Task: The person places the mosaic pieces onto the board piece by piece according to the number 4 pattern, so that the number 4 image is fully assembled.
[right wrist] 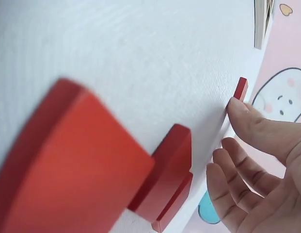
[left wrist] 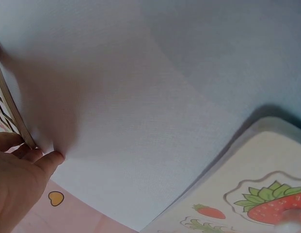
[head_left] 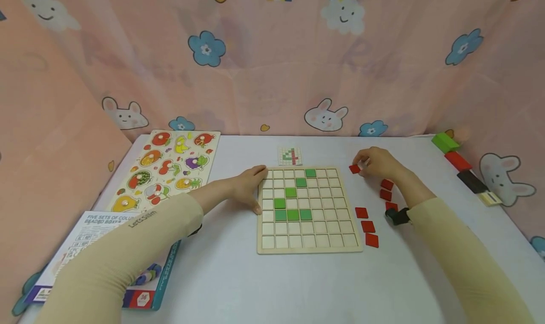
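Note:
A wooden grid board (head_left: 309, 254) lies mid-table with several green tiles (head_left: 291, 192) in its cells, some in a diagonal line and some in a row. Spread along the board's left side, my left hand (head_left: 246, 188) touches its edge with fingertips near the far corner; the left wrist view catches that hand (left wrist: 24, 179) beside the board's side. Right of the board, my right hand (head_left: 376, 163) pinches a small red tile (head_left: 355, 169) between thumb and fingers. Thumb and tile (right wrist: 241, 88) show in the right wrist view, the other fingers loosely bent.
Several red tiles (head_left: 368, 226) lie right of the board, others under the right forearm. A small pattern card (head_left: 290, 156) sits behind the board. Colored blocks (head_left: 457, 161) line the right edge. A fruit puzzle board (head_left: 170, 158) and a box (head_left: 166, 272) lie left.

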Available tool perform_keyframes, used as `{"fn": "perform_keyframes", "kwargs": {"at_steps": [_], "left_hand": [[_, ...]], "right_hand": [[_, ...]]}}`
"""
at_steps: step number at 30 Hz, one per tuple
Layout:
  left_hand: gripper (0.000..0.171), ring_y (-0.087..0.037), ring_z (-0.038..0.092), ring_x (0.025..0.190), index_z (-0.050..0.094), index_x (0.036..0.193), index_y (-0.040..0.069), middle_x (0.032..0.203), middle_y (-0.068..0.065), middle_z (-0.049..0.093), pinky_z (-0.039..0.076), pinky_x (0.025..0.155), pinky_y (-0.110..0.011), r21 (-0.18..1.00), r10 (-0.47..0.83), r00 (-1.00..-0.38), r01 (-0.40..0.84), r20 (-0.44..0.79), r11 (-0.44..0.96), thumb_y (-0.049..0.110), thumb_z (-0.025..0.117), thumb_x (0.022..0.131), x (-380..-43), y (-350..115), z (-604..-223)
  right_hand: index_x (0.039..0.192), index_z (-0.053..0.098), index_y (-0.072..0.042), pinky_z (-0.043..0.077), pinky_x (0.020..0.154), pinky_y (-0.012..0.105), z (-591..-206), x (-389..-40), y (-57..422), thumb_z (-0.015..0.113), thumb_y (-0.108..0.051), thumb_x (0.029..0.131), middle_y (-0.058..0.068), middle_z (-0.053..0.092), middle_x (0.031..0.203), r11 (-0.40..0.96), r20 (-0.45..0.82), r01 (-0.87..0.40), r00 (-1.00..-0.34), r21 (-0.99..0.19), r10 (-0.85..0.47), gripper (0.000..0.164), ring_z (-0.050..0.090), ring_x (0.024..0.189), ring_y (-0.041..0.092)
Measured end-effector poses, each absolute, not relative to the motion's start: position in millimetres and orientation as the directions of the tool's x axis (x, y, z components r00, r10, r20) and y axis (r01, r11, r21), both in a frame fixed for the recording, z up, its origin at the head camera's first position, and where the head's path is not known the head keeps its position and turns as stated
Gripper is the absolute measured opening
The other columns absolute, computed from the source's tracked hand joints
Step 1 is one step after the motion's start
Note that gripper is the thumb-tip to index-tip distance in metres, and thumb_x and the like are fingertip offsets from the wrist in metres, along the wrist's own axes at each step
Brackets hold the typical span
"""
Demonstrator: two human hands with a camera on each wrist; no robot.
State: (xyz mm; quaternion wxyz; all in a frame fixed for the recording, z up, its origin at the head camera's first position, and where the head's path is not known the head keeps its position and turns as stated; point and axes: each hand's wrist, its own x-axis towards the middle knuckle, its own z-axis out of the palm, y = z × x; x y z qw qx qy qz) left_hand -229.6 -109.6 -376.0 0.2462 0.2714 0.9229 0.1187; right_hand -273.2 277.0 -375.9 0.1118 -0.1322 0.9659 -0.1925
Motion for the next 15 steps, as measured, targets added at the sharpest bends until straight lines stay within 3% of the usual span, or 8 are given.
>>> {"fn": "perform_keyframes", "kwargs": {"at_steps": [7,10,15], "left_hand": [[0.121,-0.04,0.008,0.155,0.008,0.157,-0.003,0.166,-0.023,0.003,0.016,0.128,-0.048,0.349,0.557,-0.735,0.443,-0.387,0.826,0.037,0.086,0.074,-228,-109,-374],[0.121,-0.04,0.008,0.155,0.008,0.157,-0.004,0.166,-0.023,0.003,0.015,0.128,-0.048,0.351,0.557,-0.735,0.442,-0.386,0.826,0.037,0.086,0.074,-228,-109,-373],[0.121,-0.04,0.008,0.155,0.008,0.157,-0.004,0.166,-0.023,0.003,0.016,0.128,-0.048,0.355,0.559,-0.733,0.441,-0.387,0.824,0.036,0.086,0.074,-229,-109,-376]], "right_hand": [[0.095,0.064,-0.001,0.047,0.074,0.036,-373,-273,274,0.074,-0.011,0.085,0.017,0.064,0.091,0.891,-0.069,-0.205,-0.965,-0.405,-0.253,0.017,0.054,0.087,0.029],[0.095,0.065,-0.003,0.043,0.071,0.03,-372,-272,262,0.073,-0.012,0.087,0.014,0.064,0.089,0.864,-0.032,-0.209,-0.968,-0.459,-0.251,0.014,0.053,0.085,0.026],[0.098,0.067,-0.006,0.045,0.07,0.027,-373,-266,229,0.072,-0.013,0.089,0.012,0.065,0.091,0.798,-0.033,-0.237,-0.952,-0.554,-0.306,0.012,0.054,0.086,0.024]]}}
